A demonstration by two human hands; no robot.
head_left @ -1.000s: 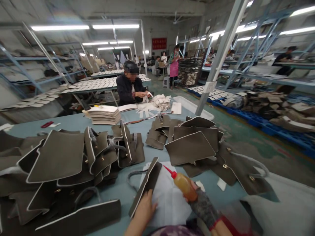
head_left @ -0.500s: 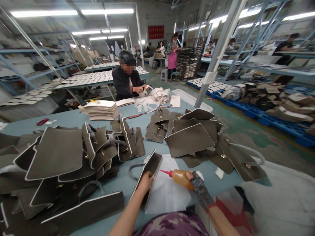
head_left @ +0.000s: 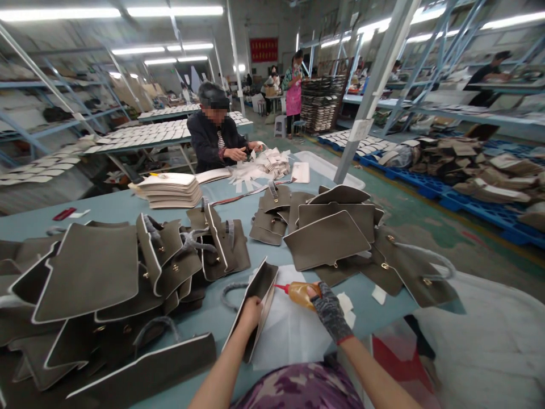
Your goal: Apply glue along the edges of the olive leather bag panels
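My left hand [head_left: 252, 311] is closed on a dark olive handbag piece [head_left: 264, 279] with white edges, tilted up on its long side over a white sheet [head_left: 293, 324]. A grey wrapped handle [head_left: 230, 295] shows at the piece's left. In a grey fingerless glove, my right hand [head_left: 327, 307] grips a squeeze bottle [head_left: 301, 294] of amber liquid. Its red nozzle points left, at the right edge of the piece; whether it touches cannot be made out.
Piles of olive bag pieces lie left [head_left: 89, 272] and right [head_left: 330, 241] on the blue-green table [head_left: 114, 201]. Beyond are a stack of cream panels [head_left: 170, 193] and white strips [head_left: 268, 165], where a co-worker [head_left: 215, 133] sits. A metal post [head_left: 370, 96] rises at the right.
My right hand has brought the bottle left, its nozzle now close to the bag piece. The piece has opened slightly, showing a pale inner face. The view has shifted a little.
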